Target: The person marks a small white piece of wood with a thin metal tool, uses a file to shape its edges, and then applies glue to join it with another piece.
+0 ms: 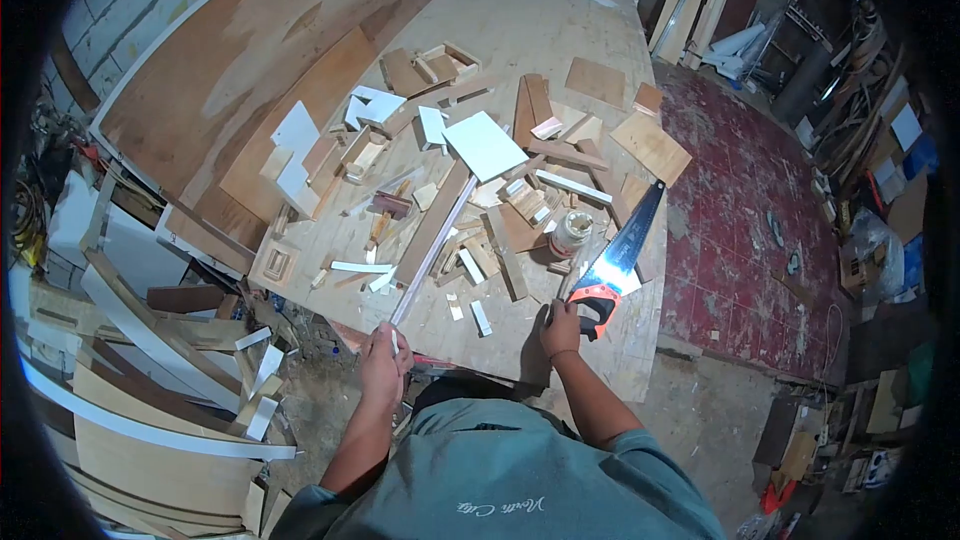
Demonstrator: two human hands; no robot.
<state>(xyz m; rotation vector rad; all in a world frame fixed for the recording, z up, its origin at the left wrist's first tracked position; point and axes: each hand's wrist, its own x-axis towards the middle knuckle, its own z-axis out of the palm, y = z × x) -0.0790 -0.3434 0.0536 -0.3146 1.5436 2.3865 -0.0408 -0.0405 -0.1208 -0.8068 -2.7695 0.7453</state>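
My left hand (pixel 380 365) is closed around the near end of a long, thin pale strip (pixel 432 252). The strip runs away over the table beside a brown board. At the near right, my right hand (pixel 561 330) has its fingers closed at the rear of the handle of a handsaw (pixel 626 240). Its handle is orange and black, and its shiny blade points away toward the table's right edge. Part of the grip is hidden by my fingers. Left of the blade stands a glass jar (pixel 571 232).
Wood offcuts, a white square panel (pixel 485 145) and small wooden frames (pixel 445 64) cover the middle of the plywood table (pixel 520 15). Large boards (pixel 240 60) lean at the left. Curved wooden pieces (pixel 150 320) are stacked at the near left; red flooring (pixel 730 230) lies right.
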